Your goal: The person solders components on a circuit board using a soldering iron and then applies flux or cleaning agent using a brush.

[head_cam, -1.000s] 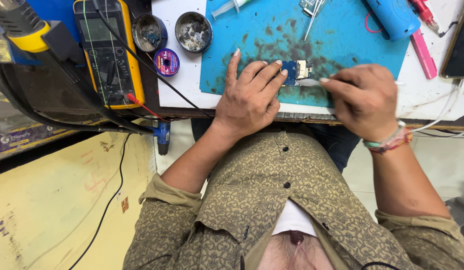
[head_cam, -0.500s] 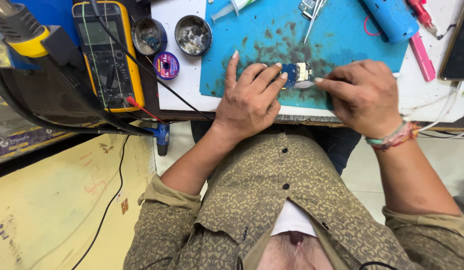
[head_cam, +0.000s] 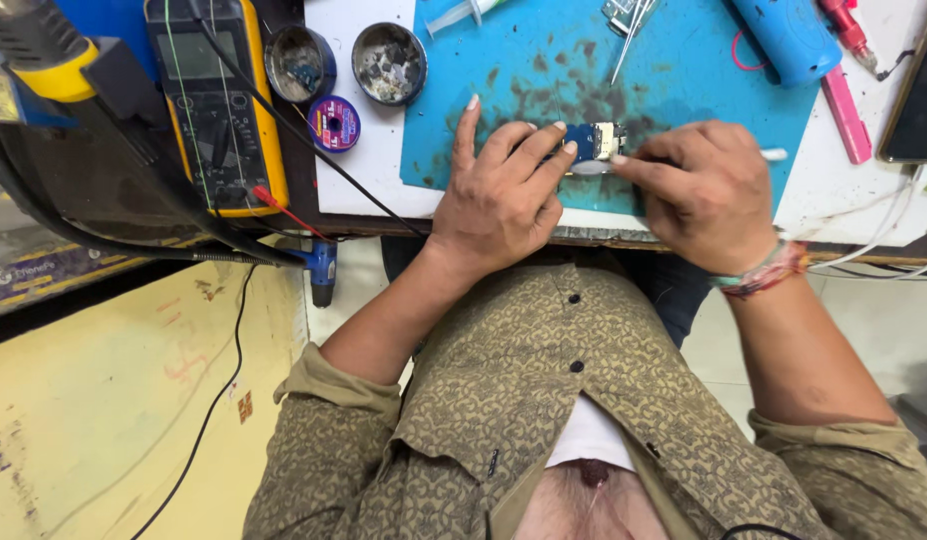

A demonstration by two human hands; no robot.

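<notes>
Pinning the small board [head_cam: 591, 140] flat on the blue mat [head_cam: 503, 70], the left hand [head_cam: 498, 195] presses with its fingertips; the right hand [head_cam: 708, 190] pinches a thin white tool [head_cam: 773, 154]. Light, stiff, fragile, I'd say: best held by the edges.

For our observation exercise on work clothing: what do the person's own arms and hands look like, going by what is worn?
Both arms carry olive patterned shirt sleeves rolled above the elbows. The right hand has a braided wristband of several colours at the wrist. The left hand wears nothing; no gloves or rings show.
</notes>
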